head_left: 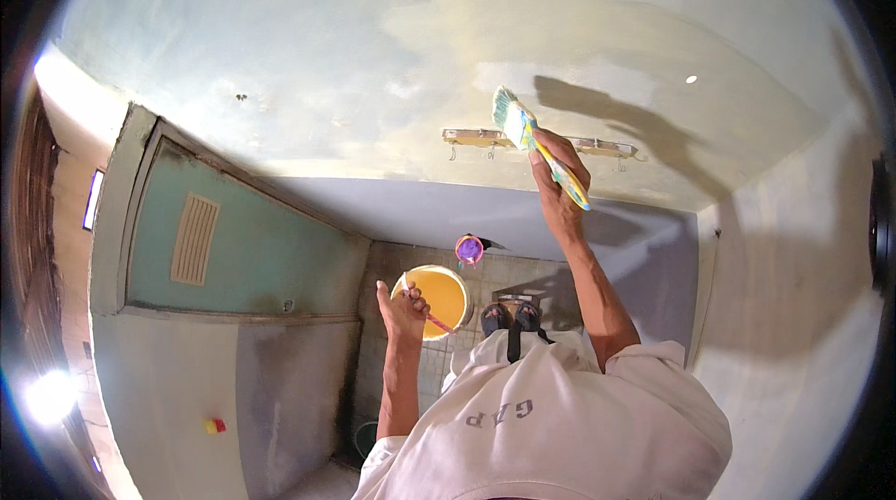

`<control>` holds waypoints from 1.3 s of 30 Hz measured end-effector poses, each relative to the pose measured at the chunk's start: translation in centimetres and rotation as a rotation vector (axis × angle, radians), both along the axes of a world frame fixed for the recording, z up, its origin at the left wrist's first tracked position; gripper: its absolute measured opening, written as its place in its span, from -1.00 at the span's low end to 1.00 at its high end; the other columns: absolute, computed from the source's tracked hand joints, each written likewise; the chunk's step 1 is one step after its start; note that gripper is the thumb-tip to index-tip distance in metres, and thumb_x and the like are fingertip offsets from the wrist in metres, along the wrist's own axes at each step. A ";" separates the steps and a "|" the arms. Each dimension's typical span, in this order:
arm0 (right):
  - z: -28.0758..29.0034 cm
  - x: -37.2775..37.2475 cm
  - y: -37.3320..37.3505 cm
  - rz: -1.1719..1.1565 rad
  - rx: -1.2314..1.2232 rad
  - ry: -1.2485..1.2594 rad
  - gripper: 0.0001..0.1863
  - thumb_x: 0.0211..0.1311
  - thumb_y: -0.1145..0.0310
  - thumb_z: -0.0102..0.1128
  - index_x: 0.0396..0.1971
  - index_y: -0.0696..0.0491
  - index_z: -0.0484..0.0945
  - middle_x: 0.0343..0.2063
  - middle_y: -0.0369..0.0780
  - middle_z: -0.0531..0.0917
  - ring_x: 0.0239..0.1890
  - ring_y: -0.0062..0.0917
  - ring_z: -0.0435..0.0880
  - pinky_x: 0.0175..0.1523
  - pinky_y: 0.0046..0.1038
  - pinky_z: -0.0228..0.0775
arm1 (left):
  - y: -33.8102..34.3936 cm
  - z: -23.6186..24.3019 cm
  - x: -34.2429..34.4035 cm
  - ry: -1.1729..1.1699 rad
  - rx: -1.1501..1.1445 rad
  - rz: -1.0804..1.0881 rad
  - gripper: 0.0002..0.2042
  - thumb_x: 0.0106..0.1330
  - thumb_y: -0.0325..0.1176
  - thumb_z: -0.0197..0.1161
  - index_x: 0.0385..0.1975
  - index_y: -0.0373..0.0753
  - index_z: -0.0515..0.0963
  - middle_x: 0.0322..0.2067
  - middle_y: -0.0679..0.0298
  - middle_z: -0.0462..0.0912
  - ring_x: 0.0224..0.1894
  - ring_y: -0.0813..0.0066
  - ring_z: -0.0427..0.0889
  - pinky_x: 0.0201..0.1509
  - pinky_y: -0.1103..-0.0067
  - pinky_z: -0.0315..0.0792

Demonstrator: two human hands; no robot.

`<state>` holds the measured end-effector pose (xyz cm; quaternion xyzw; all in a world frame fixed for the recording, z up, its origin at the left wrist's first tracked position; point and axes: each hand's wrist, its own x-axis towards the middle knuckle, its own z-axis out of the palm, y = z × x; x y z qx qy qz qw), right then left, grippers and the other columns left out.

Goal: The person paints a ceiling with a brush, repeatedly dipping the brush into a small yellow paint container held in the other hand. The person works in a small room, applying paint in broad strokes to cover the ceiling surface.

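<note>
My right hand (560,178) is raised and grips a paintbrush (563,173) by its yellow handle, which is smeared with paint. The brush's pale green bristles point up toward the wall (448,42), by the hook rail (476,138); I cannot tell whether they touch it. Lower down, my left hand (405,311) is closed round the handle of a round bucket (462,321), which shows white at one end and red at the other. Yellow-orange paint (437,295) fills the part of the bucket that shows beyond the hand. Patchy cream and pale blue-green cover the wall.
A small pink container with purple contents (469,250) stands beyond the bucket. My sandalled feet (511,317) are on a small raised support (518,298) over the tiled floor. A green door (252,239) with a vent is at left, and a bright lamp (51,399) shines lower left.
</note>
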<state>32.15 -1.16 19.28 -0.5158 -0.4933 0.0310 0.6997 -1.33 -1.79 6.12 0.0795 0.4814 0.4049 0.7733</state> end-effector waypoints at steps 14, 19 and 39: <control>-2.6 10.5 -5.2 -0.461 0.002 0.047 -0.73 0.40 0.52 0.19 0.06 0.18 0.62 0.02 -0.19 0.67 0.09 -0.49 0.59 0.22 -0.48 0.38 | -0.3 -2.5 -2.2 0.062 -0.079 0.013 -0.31 0.38 0.43 -0.17 -0.31 -0.21 0.46 -0.56 0.36 0.38 -0.57 0.48 0.30 -0.45 0.51 0.23; -2.8 12.6 -7.6 -0.620 0.001 0.049 -0.71 0.40 0.58 0.13 0.08 0.17 0.60 0.04 -0.17 0.64 0.08 -0.45 0.59 0.23 -0.41 0.40 | 0.2 -3.0 -2.6 0.049 -0.061 -0.004 -0.32 0.37 0.42 -0.15 -0.30 -0.21 0.46 -0.56 0.36 0.39 -0.57 0.47 0.31 -0.45 0.51 0.24; -2.5 7.4 -2.3 -0.281 0.065 -0.087 -0.67 0.21 0.68 0.23 -0.05 0.07 0.68 0.02 -0.17 0.65 0.14 -0.36 0.60 0.25 -0.33 0.46 | 0.0 -4.2 -2.1 0.042 -0.058 -0.076 -0.31 0.37 0.42 -0.16 -0.28 -0.22 0.46 -0.55 0.34 0.41 -0.57 0.45 0.33 -0.46 0.50 0.25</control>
